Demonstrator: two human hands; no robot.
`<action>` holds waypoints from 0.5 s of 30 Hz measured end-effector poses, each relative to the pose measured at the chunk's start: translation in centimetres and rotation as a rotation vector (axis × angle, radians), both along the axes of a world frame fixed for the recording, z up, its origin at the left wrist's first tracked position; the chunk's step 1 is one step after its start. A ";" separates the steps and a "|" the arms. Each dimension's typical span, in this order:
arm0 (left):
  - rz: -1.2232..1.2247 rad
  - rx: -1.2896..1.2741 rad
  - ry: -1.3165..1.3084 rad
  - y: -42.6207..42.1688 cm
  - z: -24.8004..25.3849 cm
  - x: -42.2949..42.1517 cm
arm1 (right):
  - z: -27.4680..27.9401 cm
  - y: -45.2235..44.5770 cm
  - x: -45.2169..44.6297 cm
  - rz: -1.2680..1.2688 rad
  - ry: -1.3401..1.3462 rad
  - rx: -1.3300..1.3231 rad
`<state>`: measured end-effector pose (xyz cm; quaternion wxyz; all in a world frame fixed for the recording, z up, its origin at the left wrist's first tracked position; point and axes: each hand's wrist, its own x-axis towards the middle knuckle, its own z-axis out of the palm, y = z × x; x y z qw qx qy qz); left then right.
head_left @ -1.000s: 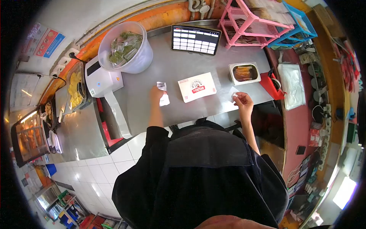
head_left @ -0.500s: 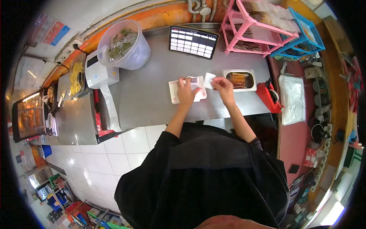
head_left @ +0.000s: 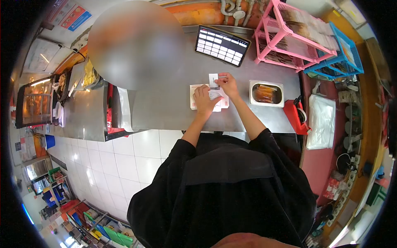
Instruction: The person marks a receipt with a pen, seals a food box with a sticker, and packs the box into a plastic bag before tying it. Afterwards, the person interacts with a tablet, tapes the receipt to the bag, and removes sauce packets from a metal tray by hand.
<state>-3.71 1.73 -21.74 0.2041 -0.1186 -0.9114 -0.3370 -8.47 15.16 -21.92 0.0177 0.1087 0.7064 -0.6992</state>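
A white printed box (head_left: 193,102) lies on the steel counter in front of me, partly hidden under my hands. On top of it rests a paper slip (head_left: 216,108) with print. My left hand (head_left: 202,99) lies over the box and slip, its fingers spread. With its fingertips pinched, my right hand (head_left: 227,84) holds the edge of a small white piece (head_left: 213,78) at the far side of the box.
A tablet (head_left: 222,45) stands behind the box. To the right are a metal tray (head_left: 253,99) of orange sachets, a red tape dispenser (head_left: 294,117), a pink rack (head_left: 285,31) and plastic bags (head_left: 321,122). A blurred round area covers the back left.
Both hands have moved in from the sides and met at the box. The slip in my left hand now lies on the box, and my right hand has brought the white piece to it.
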 end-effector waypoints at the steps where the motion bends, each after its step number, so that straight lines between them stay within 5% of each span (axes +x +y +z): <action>1: -0.014 -0.039 0.018 -0.1 -0.1 -0.1 | -0.2 -0.1 -0.1 -0.014 -0.006 0.010; 11: -0.115 -0.136 -0.094 -0.2 -0.2 0.2 | -0.5 -0.3 0.1 -0.056 -0.004 0.424; 14: -0.131 -0.088 -0.075 -0.3 0.1 0.0 | -0.2 -0.6 0.2 -0.100 0.154 0.650; 15: -0.133 -0.125 -0.092 -0.5 0.3 -0.1 | 0.9 -1.1 0.3 -0.166 0.389 0.888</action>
